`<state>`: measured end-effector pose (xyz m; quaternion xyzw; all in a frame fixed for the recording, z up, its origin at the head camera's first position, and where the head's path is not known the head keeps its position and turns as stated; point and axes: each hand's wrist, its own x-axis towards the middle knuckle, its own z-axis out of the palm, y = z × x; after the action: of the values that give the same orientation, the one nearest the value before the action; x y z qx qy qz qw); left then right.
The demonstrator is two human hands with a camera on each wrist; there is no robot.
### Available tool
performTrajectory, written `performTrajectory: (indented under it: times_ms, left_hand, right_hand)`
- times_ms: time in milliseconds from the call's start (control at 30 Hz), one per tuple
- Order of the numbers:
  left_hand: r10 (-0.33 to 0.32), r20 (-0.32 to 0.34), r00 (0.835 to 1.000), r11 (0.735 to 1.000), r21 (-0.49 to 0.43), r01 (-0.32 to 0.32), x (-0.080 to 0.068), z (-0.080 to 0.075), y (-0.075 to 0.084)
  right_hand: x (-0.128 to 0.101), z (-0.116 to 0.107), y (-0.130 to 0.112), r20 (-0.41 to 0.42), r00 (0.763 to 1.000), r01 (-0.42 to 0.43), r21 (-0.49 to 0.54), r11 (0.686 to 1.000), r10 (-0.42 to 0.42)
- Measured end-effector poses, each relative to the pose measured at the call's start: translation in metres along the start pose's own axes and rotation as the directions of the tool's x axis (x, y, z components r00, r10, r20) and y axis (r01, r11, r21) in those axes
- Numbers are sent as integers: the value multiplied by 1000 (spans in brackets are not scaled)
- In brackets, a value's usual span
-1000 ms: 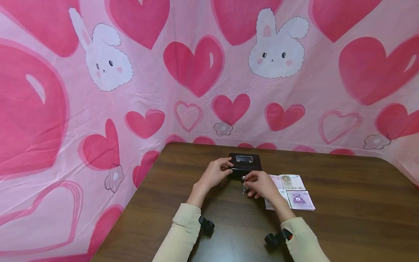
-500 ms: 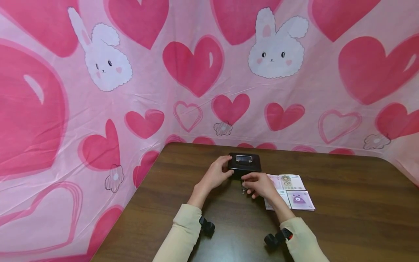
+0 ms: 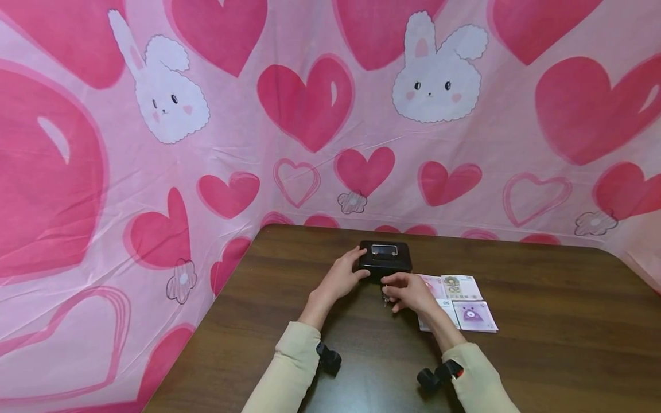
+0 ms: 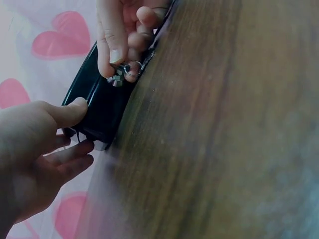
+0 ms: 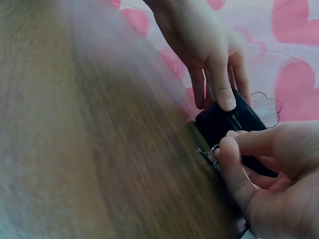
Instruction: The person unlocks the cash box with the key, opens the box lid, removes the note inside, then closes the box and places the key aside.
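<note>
A small black cash box (image 3: 384,265) with a metal carry handle (image 3: 385,250) on its lid stands near the table's far edge. My left hand (image 3: 341,279) grips its left end; in the left wrist view the thumb (image 4: 75,112) presses the front and the fingers lie along the side. Just in front of the box, my right hand (image 3: 410,291) pinches a small bunch of keys on a ring (image 4: 130,68) between thumb and fingertips. The keys (image 3: 385,298) dangle by the box's front face. Whether one sits in the lock is hidden by the fingers.
Banknotes (image 3: 470,315) lie in a block of several piles right of the box, partly under my right forearm. The brown wooden table (image 3: 558,344) meets a pink heart-patterned cloth (image 3: 304,189) behind and to the left.
My left thumb has slid slightly down the box's front, and the box has shifted a touch left. My right fingers have drawn closer around the keys.
</note>
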<state>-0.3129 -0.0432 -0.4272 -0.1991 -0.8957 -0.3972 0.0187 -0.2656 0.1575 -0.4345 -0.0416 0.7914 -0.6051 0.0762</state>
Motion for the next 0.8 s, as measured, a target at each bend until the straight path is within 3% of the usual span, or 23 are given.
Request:
performTrajectory:
  times_ms: [100,467,800]
  left_hand:
    - [1,1,1000,1000,3,-1,0,0,0]
    - [-1,-2,1000,1000,-2,1,0,-1,-1]
    - [1,0,1000,1000,11,-1,-1,-2,1]
  right_hand:
    - [0,1,0,22,1000,-10,51,999,9]
    - [-1,1,0,53,997,-53,66,996,49]
    - [-5,5,-9,20,999,-38,-80,996,39]
